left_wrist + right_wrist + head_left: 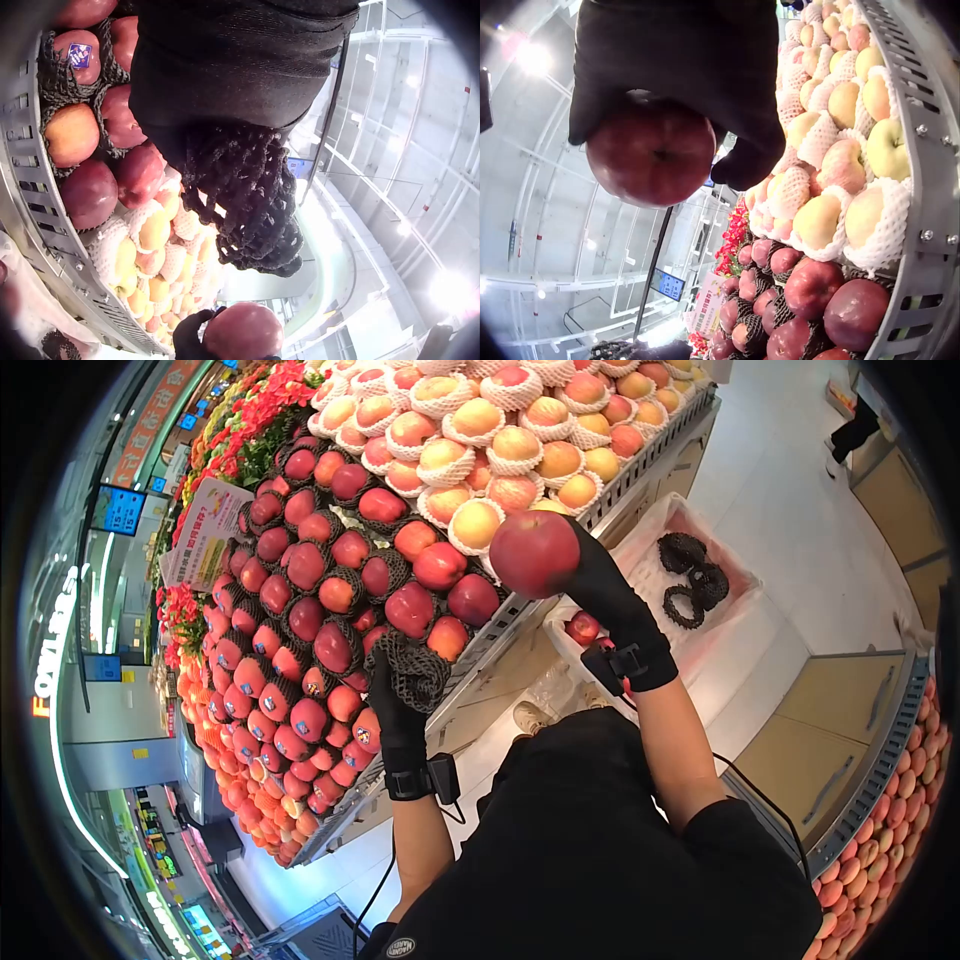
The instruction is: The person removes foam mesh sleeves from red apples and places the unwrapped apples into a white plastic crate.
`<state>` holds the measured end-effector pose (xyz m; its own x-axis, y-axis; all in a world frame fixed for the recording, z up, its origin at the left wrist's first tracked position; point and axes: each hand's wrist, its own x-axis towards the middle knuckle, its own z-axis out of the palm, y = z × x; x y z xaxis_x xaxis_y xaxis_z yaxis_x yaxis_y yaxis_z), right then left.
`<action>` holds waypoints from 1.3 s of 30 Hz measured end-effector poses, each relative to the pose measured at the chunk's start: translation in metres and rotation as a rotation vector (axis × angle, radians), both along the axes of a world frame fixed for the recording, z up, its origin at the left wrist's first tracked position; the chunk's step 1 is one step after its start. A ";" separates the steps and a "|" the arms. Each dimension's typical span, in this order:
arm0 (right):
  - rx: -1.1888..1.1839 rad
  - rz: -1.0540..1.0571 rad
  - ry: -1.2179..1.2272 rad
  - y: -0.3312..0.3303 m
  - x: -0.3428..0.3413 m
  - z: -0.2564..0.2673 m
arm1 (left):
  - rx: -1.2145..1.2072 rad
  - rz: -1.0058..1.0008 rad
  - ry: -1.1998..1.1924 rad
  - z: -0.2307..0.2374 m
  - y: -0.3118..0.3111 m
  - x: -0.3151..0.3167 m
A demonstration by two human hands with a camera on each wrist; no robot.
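Note:
A large red apple (535,554) is gripped in my gloved right hand (608,582), above the edge of the fruit display. The right wrist view shows the apple (651,150) bare, with the fingers and thumb of the right hand (679,67) curled round it. My gloved left hand (396,712) holds a crumpled black foam net (415,670) over the dark red apples. In the left wrist view the net (251,199) hangs from the left hand (232,75), its fingertips hidden.
Dark red apples (305,565) in black nets fill the sloping display, beside yellow-pink fruit (475,418) in white nets. A slatted rail (640,460) edges it. On the right, a lined crate (640,555) holds several black nets (683,552); a paper sign (205,530) stands at left.

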<state>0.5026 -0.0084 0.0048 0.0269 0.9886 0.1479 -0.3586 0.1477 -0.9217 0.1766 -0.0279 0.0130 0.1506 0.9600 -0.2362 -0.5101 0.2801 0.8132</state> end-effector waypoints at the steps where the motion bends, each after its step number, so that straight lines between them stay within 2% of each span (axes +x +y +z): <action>1: -0.012 0.016 0.171 -0.002 0.003 -0.009 | -0.007 0.021 0.004 -0.006 0.000 0.000; 3: -0.028 0.045 0.513 -0.004 0.007 -0.026 | -0.014 0.013 -0.003 -0.012 -0.001 0.003; 4: 0.001 0.030 0.611 -0.005 0.008 -0.034 | -0.015 -0.018 -0.013 -0.014 -0.002 0.005; 7: -0.124 0.069 0.909 -0.006 0.020 -0.049 | -0.026 -0.107 -0.046 -0.020 -0.007 0.010; 8: -0.116 0.015 0.964 -0.010 0.021 -0.037 | -0.033 -0.133 -0.059 -0.023 -0.010 0.012; 10: -0.004 -0.205 0.544 -0.017 0.027 -0.030 | -0.056 -0.086 -0.011 -0.027 -0.013 0.015; 12: 0.051 -0.514 -0.475 -0.018 0.042 -0.040 | -0.068 -0.060 0.034 -0.029 -0.017 0.014; 15: 0.085 -0.572 -0.452 -0.022 0.051 -0.043 | -0.153 0.048 0.086 -0.035 -0.017 0.017; 20: 0.111 -0.735 -0.607 -0.029 0.068 -0.070 | -0.096 -0.013 0.021 -0.031 -0.024 0.019; 21: 0.065 -0.585 -0.513 -0.033 0.076 -0.076 | -0.101 -0.022 0.021 -0.032 -0.025 0.025; 23: -0.213 -0.110 1.131 -0.038 0.092 -0.099 | -0.109 -0.086 -0.018 -0.033 -0.031 0.028; 28: -0.264 -0.351 0.705 -0.069 0.128 -0.147 | -0.144 -0.096 0.036 -0.039 -0.033 0.025; 35: -0.458 -0.549 0.675 -0.115 0.154 -0.208 | -0.197 -0.045 0.163 -0.032 -0.040 0.050; 36: -0.461 -0.619 0.572 -0.119 0.153 -0.212 | -0.199 -0.058 0.171 -0.034 -0.040 0.051; 39: -0.631 -0.668 0.037 -0.129 0.151 -0.240 | -0.217 -0.076 0.172 -0.039 -0.039 0.056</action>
<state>0.6537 -0.1373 -0.2353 0.6159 0.6628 -0.4260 -0.4103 -0.1918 -0.8916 0.2327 -0.0665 -0.0263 0.1603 0.8714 -0.4636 -0.3409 0.4896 0.8026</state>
